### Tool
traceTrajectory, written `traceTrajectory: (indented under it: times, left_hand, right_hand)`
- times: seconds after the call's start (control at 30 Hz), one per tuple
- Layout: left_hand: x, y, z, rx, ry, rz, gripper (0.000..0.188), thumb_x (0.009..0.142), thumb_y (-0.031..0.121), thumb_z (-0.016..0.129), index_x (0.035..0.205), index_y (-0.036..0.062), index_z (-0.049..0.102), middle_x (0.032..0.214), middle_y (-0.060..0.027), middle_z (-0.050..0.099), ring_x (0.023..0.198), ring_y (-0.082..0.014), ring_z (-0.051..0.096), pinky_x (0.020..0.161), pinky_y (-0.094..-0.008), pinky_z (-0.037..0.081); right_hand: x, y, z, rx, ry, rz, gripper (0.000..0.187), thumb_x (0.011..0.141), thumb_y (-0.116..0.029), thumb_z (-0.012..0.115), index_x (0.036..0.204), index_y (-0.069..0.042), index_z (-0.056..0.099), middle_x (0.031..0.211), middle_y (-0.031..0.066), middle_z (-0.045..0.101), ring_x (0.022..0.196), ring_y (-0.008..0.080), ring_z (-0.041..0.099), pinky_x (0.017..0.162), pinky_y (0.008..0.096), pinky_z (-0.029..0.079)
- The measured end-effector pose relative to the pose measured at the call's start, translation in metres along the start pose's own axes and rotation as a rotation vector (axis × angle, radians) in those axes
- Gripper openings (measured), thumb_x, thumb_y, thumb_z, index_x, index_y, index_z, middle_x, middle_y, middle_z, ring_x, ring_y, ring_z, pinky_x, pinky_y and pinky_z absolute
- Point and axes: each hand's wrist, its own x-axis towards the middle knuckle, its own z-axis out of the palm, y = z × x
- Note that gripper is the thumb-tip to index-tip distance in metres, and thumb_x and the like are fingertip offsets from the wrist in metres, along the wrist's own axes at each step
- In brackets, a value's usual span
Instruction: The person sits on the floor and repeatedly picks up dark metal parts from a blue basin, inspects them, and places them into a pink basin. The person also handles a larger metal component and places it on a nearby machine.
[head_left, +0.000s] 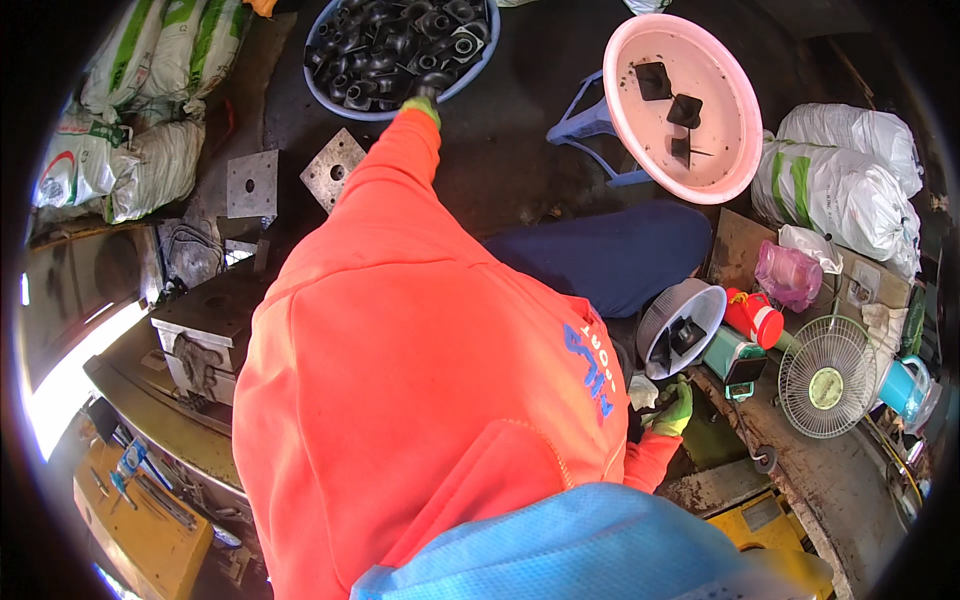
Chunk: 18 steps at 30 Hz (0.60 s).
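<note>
My left arm, in an orange sleeve, stretches up and away to a blue basin (470,72) heaped with several black metal parts (390,45). My left hand (425,92), in a dark glove with a green cuff, rests on the parts at the basin's near rim; its fingers blend into the pile. My right hand (672,408), in a green glove, is curled low at the right, just below a small white bowl (712,300) that holds black parts. A white scrap (640,392) lies beside that hand. My orange hoodie hides the middle of the view.
A pink basin (720,165) with three black parts sits on a blue stool (580,120). Two square metal plates (250,185) lie on the dark floor. White sacks (150,120) are stacked at left and right. A small fan (828,375), red cup (755,318) and machine block (205,335) stand nearby.
</note>
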Motion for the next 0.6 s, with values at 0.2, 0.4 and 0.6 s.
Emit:
traceTrajectory:
  times: [0.2,0.4,0.6]
  left_hand:
    - [0.093,-0.039,-0.048,-0.205,0.376,0.217,0.038,0.087,0.026,0.053,0.12,0.006,0.057,0.103,-0.0181,0.066,0.098,-0.0325,0.062,0.088,-0.0411,0.048]
    - [0.105,-0.04,-0.016,-0.004,0.066,0.191,0.04,0.091,0.025,0.049,0.128,0.0106,0.053,0.112,-0.0093,0.064,0.107,-0.024,0.058,0.094,-0.0382,0.042]
    - [0.059,-0.011,0.075,0.7,-0.317,0.722,0.033,0.093,0.028,0.048,0.124,0.0222,0.058,0.126,0.0045,0.059,0.122,-0.0147,0.051,0.103,-0.0408,0.034]
  right_hand:
    - [0.007,0.009,-0.016,0.04,-0.015,0.042,0.022,0.088,-0.025,0.057,0.106,-0.012,0.061,0.068,-0.0034,0.052,0.051,0.01,0.046,0.044,0.0236,0.036]
    - [0.005,0.009,-0.01,0.038,-0.095,0.006,0.024,0.088,-0.024,0.058,0.108,-0.013,0.06,0.069,-0.0036,0.053,0.052,0.01,0.047,0.046,0.0237,0.038]
    - [-0.006,-0.013,-0.012,-0.016,-0.162,-0.064,0.026,0.087,-0.023,0.058,0.11,-0.013,0.059,0.071,-0.0031,0.053,0.054,0.0088,0.046,0.049,0.0234,0.038]
